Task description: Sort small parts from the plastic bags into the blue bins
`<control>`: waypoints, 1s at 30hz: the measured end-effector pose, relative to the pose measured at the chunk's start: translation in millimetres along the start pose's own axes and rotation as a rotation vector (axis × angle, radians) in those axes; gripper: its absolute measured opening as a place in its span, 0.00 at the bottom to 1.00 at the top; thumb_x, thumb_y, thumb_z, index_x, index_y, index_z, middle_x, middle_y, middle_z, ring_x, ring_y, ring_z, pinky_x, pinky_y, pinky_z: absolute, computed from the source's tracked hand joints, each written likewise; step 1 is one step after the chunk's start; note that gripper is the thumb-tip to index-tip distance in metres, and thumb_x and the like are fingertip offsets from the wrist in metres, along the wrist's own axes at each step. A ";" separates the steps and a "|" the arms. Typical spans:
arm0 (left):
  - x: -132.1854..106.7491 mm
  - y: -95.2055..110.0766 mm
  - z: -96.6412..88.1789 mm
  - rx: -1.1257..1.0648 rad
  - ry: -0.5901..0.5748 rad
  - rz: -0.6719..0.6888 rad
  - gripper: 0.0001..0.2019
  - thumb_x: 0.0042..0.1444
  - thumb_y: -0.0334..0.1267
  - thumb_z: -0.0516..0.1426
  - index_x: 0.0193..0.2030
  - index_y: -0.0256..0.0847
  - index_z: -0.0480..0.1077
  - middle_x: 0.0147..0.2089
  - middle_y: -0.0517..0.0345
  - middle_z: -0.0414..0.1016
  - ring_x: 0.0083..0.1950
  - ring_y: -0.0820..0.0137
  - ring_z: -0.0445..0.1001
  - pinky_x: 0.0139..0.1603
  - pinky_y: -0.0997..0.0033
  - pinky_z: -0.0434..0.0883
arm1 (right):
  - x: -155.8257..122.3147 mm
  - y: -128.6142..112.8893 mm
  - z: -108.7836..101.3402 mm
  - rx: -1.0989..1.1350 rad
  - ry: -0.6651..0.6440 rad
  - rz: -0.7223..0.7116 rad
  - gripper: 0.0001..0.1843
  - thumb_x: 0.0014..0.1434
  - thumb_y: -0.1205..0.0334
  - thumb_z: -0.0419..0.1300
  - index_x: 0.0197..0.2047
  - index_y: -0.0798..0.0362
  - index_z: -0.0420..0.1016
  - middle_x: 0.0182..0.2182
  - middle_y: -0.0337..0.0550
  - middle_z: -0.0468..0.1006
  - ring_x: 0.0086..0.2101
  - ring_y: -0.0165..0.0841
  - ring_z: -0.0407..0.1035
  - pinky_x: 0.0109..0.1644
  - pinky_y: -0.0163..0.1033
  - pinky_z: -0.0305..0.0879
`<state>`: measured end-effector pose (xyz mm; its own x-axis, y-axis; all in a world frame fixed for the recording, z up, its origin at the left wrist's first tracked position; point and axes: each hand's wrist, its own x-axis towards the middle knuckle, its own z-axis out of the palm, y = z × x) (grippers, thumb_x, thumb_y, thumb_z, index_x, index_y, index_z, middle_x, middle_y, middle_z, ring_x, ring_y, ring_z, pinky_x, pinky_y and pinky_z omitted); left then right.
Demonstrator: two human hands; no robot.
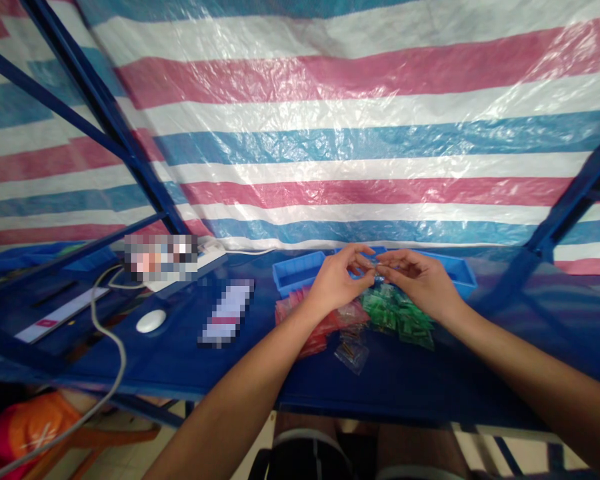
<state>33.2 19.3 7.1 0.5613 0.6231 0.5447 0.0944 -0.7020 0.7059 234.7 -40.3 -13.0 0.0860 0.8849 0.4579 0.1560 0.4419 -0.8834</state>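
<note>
My left hand (345,277) and my right hand (417,273) meet over the blue table, fingertips pinched close together. Between them is a small shiny clear piece (379,276), which looks like a little plastic bag; the fingers hide most of it. Below my left hand lie red plastic packets (310,333) in a pile. Green packets (403,317) are heaped beneath my right hand. Nearer the table's front edge, a clear packet (351,353) holds small brownish pieces. Blue plastic bins stand behind the hands, one at left (297,272) and one at right (460,277).
On the blue table (180,363), to the left, are a white computer mouse (151,321), a pixelated phone-like object (229,312) and a white power strip (185,267) with a cable (123,353). Blue metal posts (130,153) and a striped plastic sheet (380,133) stand behind.
</note>
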 end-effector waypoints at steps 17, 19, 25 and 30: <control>-0.1 -3.1 2.9 -0.095 0.043 -0.058 0.18 0.58 0.31 0.66 0.54 0.41 0.72 0.45 0.53 0.86 0.43 0.67 0.84 0.50 0.64 0.80 | 2.9 1.4 -1.7 0.054 -0.003 0.038 0.27 0.52 0.42 0.79 0.48 0.47 0.82 0.40 0.46 0.86 0.42 0.42 0.82 0.51 0.49 0.81; -0.6 -1.8 2.7 -0.057 0.042 -0.060 0.18 0.56 0.29 0.66 0.53 0.41 0.71 0.44 0.55 0.85 0.41 0.68 0.83 0.48 0.66 0.79 | 2.2 2.8 -0.8 0.066 -0.021 0.042 0.27 0.52 0.43 0.79 0.49 0.48 0.81 0.41 0.47 0.86 0.42 0.41 0.82 0.53 0.49 0.81; -2.6 5.4 1.4 0.098 0.019 0.004 0.20 0.53 0.27 0.64 0.53 0.42 0.69 0.43 0.57 0.85 0.39 0.69 0.81 0.46 0.68 0.77 | -0.3 5.6 1.6 0.122 -0.069 0.045 0.26 0.54 0.47 0.78 0.51 0.47 0.80 0.42 0.46 0.85 0.44 0.39 0.81 0.56 0.49 0.79; -3.3 8.2 2.3 0.164 0.035 0.075 0.21 0.53 0.27 0.62 0.54 0.42 0.69 0.42 0.60 0.84 0.41 0.69 0.81 0.48 0.67 0.76 | 0.2 8.0 1.3 0.097 -0.065 0.066 0.24 0.55 0.48 0.77 0.50 0.48 0.79 0.41 0.45 0.84 0.43 0.39 0.80 0.53 0.47 0.79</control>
<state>34.0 10.6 10.0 0.5429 0.5768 0.6104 0.1882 -0.7919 0.5809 234.7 -36.4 -20.1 0.0281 0.9189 0.3935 0.0557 0.3916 -0.9184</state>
